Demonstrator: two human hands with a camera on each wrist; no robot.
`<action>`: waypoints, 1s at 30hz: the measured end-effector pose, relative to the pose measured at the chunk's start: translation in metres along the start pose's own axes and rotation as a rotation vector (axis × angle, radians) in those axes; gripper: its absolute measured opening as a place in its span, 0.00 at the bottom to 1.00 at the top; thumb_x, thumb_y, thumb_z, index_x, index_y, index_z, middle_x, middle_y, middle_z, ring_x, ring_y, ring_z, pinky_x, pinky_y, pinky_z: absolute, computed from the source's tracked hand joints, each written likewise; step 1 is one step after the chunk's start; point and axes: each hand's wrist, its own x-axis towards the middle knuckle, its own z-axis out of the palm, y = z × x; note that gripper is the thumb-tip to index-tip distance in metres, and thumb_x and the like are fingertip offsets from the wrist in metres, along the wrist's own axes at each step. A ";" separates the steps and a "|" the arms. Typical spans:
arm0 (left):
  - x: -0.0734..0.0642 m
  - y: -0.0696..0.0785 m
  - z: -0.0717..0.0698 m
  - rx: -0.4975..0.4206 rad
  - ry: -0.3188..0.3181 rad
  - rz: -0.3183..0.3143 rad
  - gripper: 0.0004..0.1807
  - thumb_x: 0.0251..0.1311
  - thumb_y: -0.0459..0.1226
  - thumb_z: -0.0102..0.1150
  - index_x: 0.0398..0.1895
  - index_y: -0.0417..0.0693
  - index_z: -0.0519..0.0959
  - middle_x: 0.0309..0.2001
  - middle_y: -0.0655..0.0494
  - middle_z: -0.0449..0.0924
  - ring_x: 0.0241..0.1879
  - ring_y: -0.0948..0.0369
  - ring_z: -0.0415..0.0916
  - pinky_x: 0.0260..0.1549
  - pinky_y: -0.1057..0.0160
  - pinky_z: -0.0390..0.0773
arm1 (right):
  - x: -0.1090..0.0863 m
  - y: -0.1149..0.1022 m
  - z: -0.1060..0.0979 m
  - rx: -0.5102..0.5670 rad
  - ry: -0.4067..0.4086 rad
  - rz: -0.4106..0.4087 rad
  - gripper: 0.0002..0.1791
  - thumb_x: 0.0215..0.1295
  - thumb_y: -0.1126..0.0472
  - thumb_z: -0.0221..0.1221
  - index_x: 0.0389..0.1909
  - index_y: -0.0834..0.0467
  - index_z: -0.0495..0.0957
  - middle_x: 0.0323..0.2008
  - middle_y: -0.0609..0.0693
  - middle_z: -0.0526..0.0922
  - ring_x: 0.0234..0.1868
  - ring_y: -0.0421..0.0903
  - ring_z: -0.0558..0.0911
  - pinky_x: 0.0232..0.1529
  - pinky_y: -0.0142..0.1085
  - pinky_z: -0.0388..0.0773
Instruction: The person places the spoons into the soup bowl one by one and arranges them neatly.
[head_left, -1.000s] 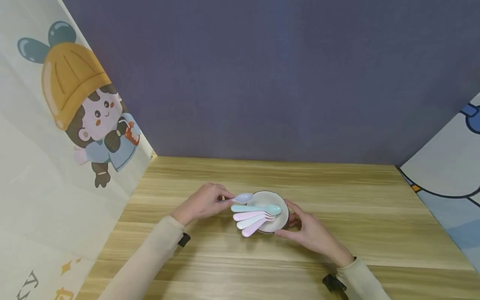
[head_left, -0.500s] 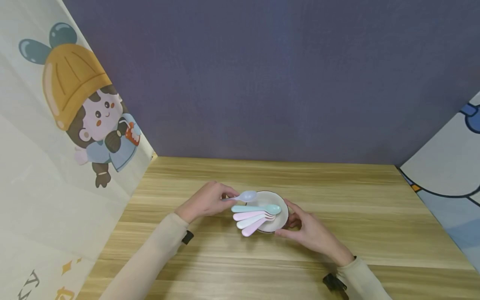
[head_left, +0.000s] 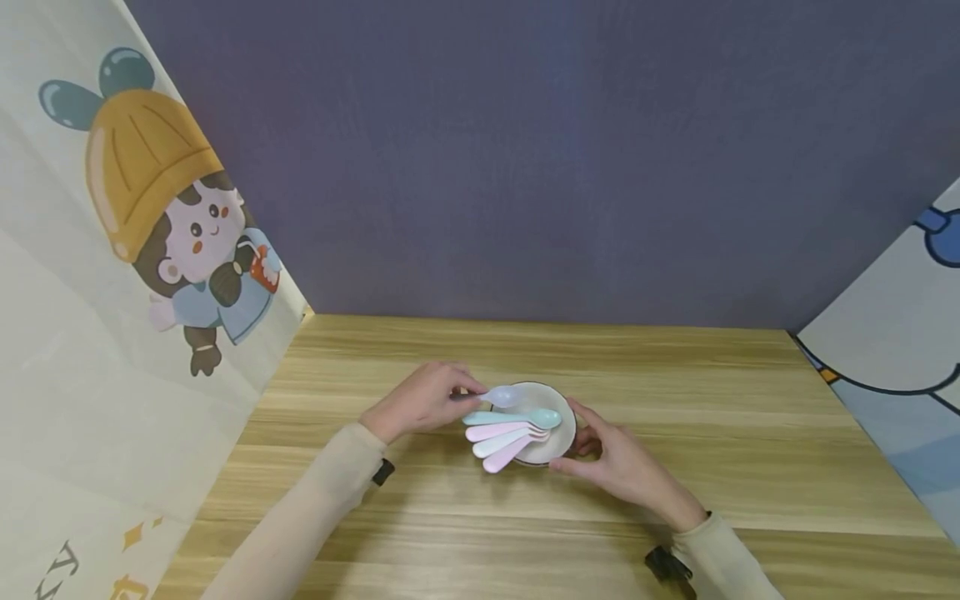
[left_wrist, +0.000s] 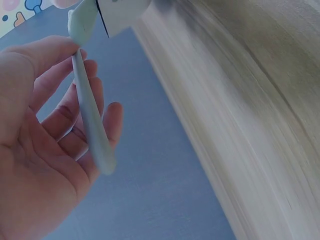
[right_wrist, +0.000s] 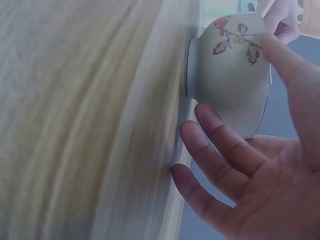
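Observation:
In the head view my left hand (head_left: 423, 402) pinches a pale lavender spoon (head_left: 504, 396) between thumb and fingers. Its bowl end hangs over the left rim of a white, dark-rimmed bowl (head_left: 566, 429). The left wrist view shows its handle (left_wrist: 91, 115) running back across the curled fingers. A teal spoon (head_left: 543, 418), a pink one (head_left: 491, 432), a white one (head_left: 498, 443) and a pink-lilac one (head_left: 506, 457) rest fanned in the bowl, handles over its left edge. My right hand (head_left: 618, 462) holds the bowl's right side, thumb and index finger at the rim, other fingers loose.
The bowl stands on a wood-grain table (head_left: 480, 533). Behind the table rises a dark blue-grey panel (head_left: 525, 167). A pale panel with a cartoon figure (head_left: 202, 225) borders the left, and another printed panel (head_left: 892, 333) the right.
My left hand has moved a little to the right with the lavender spoon, bringing its tip further over the bowl. The right hand and bowl have stayed almost still.

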 end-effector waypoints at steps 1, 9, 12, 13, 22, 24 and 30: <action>0.001 0.000 0.000 0.000 -0.002 0.003 0.13 0.71 0.41 0.67 0.55 0.51 0.90 0.48 0.57 0.90 0.37 0.66 0.79 0.39 0.66 0.80 | 0.000 0.000 0.000 -0.002 0.000 0.001 0.61 0.58 0.35 0.75 0.83 0.62 0.59 0.36 0.35 0.89 0.39 0.35 0.87 0.49 0.38 0.86; 0.004 0.003 0.004 0.031 -0.012 0.020 0.13 0.71 0.40 0.68 0.54 0.49 0.90 0.46 0.56 0.90 0.36 0.66 0.78 0.38 0.66 0.78 | -0.001 0.000 0.000 0.001 0.009 -0.008 0.60 0.59 0.38 0.76 0.82 0.64 0.59 0.36 0.37 0.89 0.39 0.36 0.87 0.47 0.37 0.86; 0.006 0.004 0.005 0.040 -0.007 0.007 0.13 0.70 0.41 0.69 0.53 0.50 0.91 0.46 0.56 0.91 0.36 0.66 0.79 0.38 0.66 0.78 | -0.001 0.000 0.000 -0.004 0.016 -0.013 0.60 0.59 0.39 0.76 0.82 0.65 0.59 0.36 0.38 0.89 0.39 0.36 0.87 0.47 0.37 0.86; 0.006 0.004 0.005 0.041 -0.003 0.003 0.13 0.70 0.41 0.69 0.53 0.51 0.91 0.46 0.56 0.92 0.35 0.66 0.79 0.38 0.66 0.79 | 0.000 0.000 0.000 -0.004 0.018 -0.015 0.60 0.59 0.39 0.76 0.82 0.65 0.59 0.36 0.37 0.89 0.39 0.37 0.87 0.46 0.37 0.86; 0.009 0.011 0.005 0.006 -0.034 -0.050 0.12 0.68 0.41 0.69 0.52 0.55 0.92 0.45 0.60 0.93 0.29 0.68 0.76 0.32 0.66 0.76 | 0.000 0.001 0.001 -0.003 0.006 -0.013 0.60 0.58 0.36 0.75 0.82 0.62 0.59 0.35 0.35 0.88 0.39 0.33 0.86 0.47 0.36 0.86; 0.010 0.013 0.005 0.001 -0.041 -0.058 0.11 0.68 0.42 0.70 0.51 0.55 0.92 0.43 0.60 0.93 0.29 0.68 0.76 0.32 0.66 0.77 | 0.000 0.001 0.001 0.000 0.004 -0.013 0.60 0.58 0.36 0.75 0.82 0.62 0.59 0.35 0.35 0.88 0.39 0.33 0.86 0.47 0.36 0.86; 0.013 0.016 0.006 0.013 -0.034 -0.052 0.12 0.69 0.45 0.70 0.51 0.53 0.92 0.44 0.59 0.93 0.38 0.67 0.85 0.43 0.63 0.83 | 0.000 0.001 0.001 0.004 -0.001 -0.003 0.61 0.59 0.36 0.75 0.83 0.62 0.58 0.36 0.35 0.88 0.39 0.33 0.87 0.48 0.37 0.86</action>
